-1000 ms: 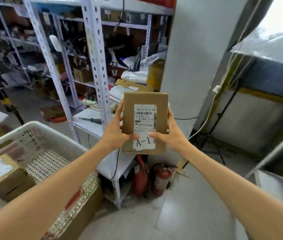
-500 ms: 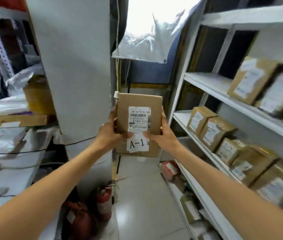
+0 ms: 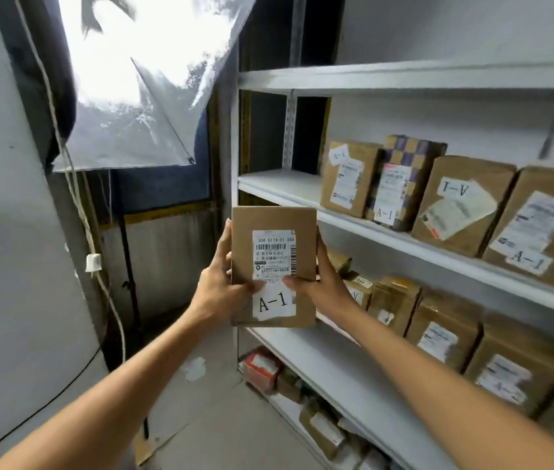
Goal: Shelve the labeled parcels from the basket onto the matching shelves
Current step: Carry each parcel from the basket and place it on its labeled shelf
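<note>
I hold a flat brown cardboard parcel (image 3: pixel 273 218) upright in front of me, its white label reading A-1. My left hand (image 3: pixel 221 286) grips its left edge, thumb across the front. My right hand (image 3: pixel 319 283) grips the right edge the same way. The parcel hangs just left of a white metal shelf unit (image 3: pixel 302 78). The middle shelf board (image 3: pixel 279 184) carries several brown parcels marked A-1 (image 3: pixel 350 178), with bare board at its left end. The basket is out of view.
A lower shelf (image 3: pixel 336 368) holds more brown parcels (image 3: pixel 445 334), and small packets (image 3: pixel 262 368) lie on the bottom level. A grey pillar (image 3: pixel 4 232) with a hanging cable (image 3: pixel 92 262) stands at left. A bright plastic sheet (image 3: pixel 133 79) hangs ahead.
My view has swung right, from the basket and cluttered racks to the white shelf unit, which is now closer. Both hands keep the same grip on the A-1 parcel.
</note>
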